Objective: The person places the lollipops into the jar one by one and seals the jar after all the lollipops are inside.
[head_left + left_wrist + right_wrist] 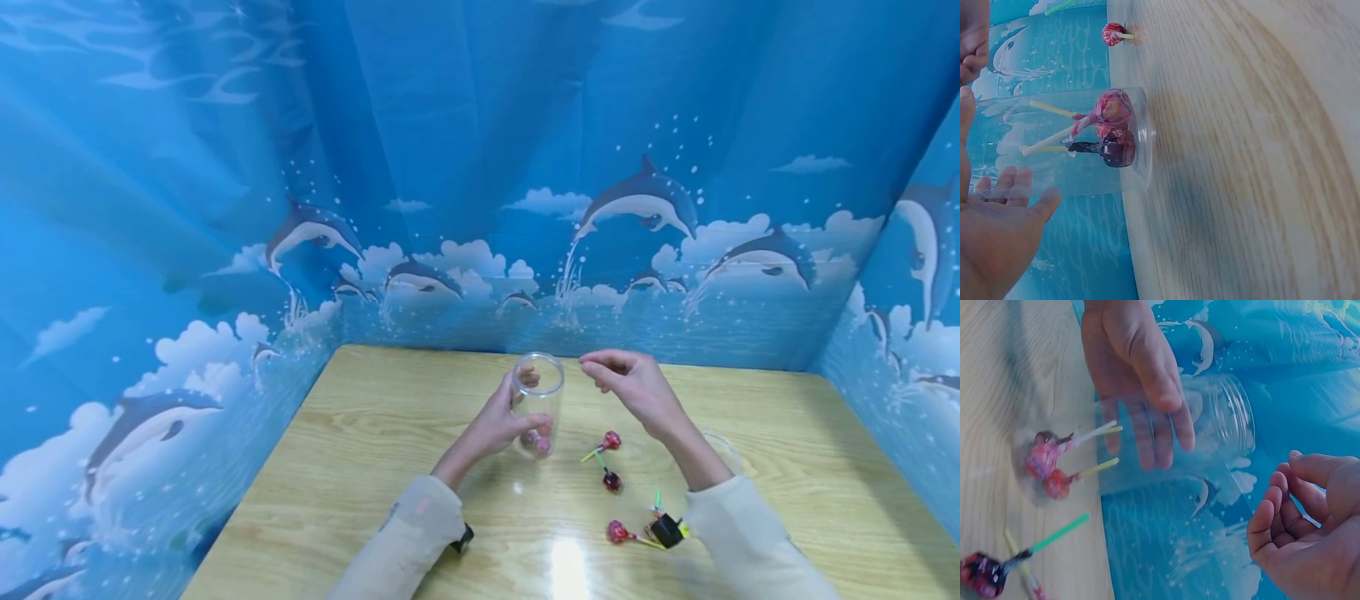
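Note:
A clear plastic jar [538,400] stands open-topped on the wooden table. My left hand [501,421] grips its side, thumb in front and fingers round the back. Inside, at the bottom, are a pink lollipop [1113,107], a dark lollipop [1117,149] and a red lollipop [1057,484]. Just right of the jar's rim, my right hand [630,385] hovers with fingers loosely bent and thumb near the forefinger; nothing shows between them. On the table below it lie a red lollipop [612,440] and a dark lollipop with a green stick [612,481].
Nearer the front, another red lollipop [618,532] lies beside a black box-shaped piece [665,531] by my right sleeve. A clear round lid [726,450] is partly hidden behind the right forearm. A blue dolphin-print curtain [465,167] surrounds the table [360,433].

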A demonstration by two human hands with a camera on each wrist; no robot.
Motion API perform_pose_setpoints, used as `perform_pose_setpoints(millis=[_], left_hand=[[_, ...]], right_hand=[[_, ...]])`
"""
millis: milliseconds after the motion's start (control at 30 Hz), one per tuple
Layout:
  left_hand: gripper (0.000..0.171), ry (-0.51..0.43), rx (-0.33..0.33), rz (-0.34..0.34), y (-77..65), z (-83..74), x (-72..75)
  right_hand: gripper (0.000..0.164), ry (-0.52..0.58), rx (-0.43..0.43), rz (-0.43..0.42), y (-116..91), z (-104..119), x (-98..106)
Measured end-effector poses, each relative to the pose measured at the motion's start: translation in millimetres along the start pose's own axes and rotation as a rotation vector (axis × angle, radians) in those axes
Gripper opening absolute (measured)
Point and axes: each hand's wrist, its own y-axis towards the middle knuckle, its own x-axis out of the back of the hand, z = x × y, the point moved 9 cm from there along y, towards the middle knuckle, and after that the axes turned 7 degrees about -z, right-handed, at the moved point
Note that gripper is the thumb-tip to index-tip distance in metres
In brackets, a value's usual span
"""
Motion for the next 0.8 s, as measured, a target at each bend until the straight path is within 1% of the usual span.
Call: perform_pose_setpoints(millis=[333,567,800], left_hand=[[0.085,-0.016,0.007,-0.001,-0.3,0.8,0.4],[0.086,0.004,0.014,0.002,-0.4,1.4,0.4],[0.087,0.001,0.021,0.003,0.0,2.9,-0.2]], right_hand=[[0.042,-0.039,-0.063,-0.016,-22.8,-26.3,26.9],[0.044,-0.101,-0.145,0.024,-45.3,-57.0,39.7],[0.045,-0.134,-0.201,0.027,-66.3,-82.7,55.2]])
